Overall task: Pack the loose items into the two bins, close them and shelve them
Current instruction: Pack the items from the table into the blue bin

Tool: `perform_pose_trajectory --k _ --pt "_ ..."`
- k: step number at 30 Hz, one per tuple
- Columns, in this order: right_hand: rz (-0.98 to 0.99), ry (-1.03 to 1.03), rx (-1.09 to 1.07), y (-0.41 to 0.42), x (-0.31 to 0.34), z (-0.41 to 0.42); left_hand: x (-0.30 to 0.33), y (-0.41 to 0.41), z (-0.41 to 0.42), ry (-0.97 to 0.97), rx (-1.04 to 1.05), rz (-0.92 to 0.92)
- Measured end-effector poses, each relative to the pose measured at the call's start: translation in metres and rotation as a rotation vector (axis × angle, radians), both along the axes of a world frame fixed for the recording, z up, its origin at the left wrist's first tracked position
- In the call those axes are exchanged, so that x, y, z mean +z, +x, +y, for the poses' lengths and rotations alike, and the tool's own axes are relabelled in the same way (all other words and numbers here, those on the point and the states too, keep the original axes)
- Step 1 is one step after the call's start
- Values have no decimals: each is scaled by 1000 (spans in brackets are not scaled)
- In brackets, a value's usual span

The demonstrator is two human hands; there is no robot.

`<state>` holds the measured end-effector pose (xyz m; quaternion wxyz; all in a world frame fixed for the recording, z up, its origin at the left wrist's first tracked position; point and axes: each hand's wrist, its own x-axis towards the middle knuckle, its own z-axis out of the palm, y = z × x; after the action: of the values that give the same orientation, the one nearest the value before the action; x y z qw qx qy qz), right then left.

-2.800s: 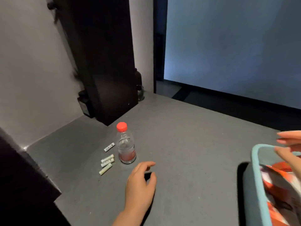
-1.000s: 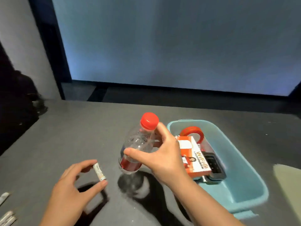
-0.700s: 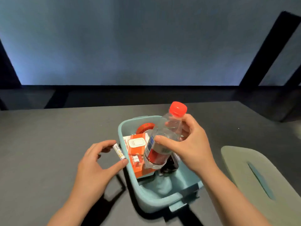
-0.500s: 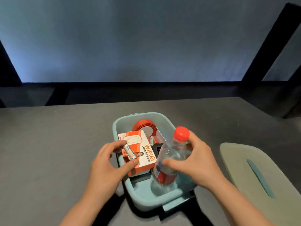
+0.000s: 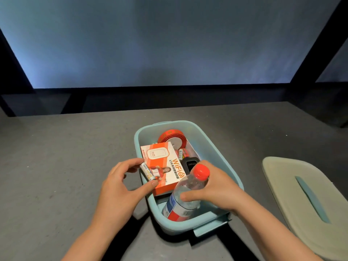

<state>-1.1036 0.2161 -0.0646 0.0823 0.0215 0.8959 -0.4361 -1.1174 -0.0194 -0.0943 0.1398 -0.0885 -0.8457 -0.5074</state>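
The bottle (image 5: pixel 185 194) is tilted inside the bin (image 5: pixel 222 162), base down at the near end, red cap (image 5: pixel 201 171) raised toward the far side. The right hand (image 5: pixel 212 187) forms a grasping grip on it: thumb across the clear body, fingers curled behind the neck just below the cap. The bottle's label sits below the grip, close to the bin's near wall.

The left hand (image 5: pixel 120 187) holds a battery (image 5: pixel 147 171) in a pinch grip between thumb and forefinger. This grip sits at the bin's left rim, with the battery over the near-left edge of the box (image 5: pixel 163 166).

The box, orange and white, lies just left of the right-hand grip and leans on the other contents. A black device (image 5: pixel 190 163) lies directly beyond the right-hand grip, touching the box. More batteries (image 5: pixel 181 153) lie beyond the device. A red tape roll (image 5: pixel 172 137) stands at the far end of the bin.

The bin rests on the grey bench (image 5: pixel 56 166). A lid (image 5: pixel 305 200) lies flat on the bench to the right of the right-hand grip, apart from the bin.
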Motion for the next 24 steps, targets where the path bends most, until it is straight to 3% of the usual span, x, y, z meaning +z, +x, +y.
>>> perform_pose_trajectory --k 5,11,24 --pt "101 143 -48 5 13 23 -1 -2 4 -14 -49 -15" --pt "22 675 378 0 27 51 1 -8 20 10 -98 -23" --pt "36 864 506 -23 3 39 1 -7 28 -10 -102 -49"
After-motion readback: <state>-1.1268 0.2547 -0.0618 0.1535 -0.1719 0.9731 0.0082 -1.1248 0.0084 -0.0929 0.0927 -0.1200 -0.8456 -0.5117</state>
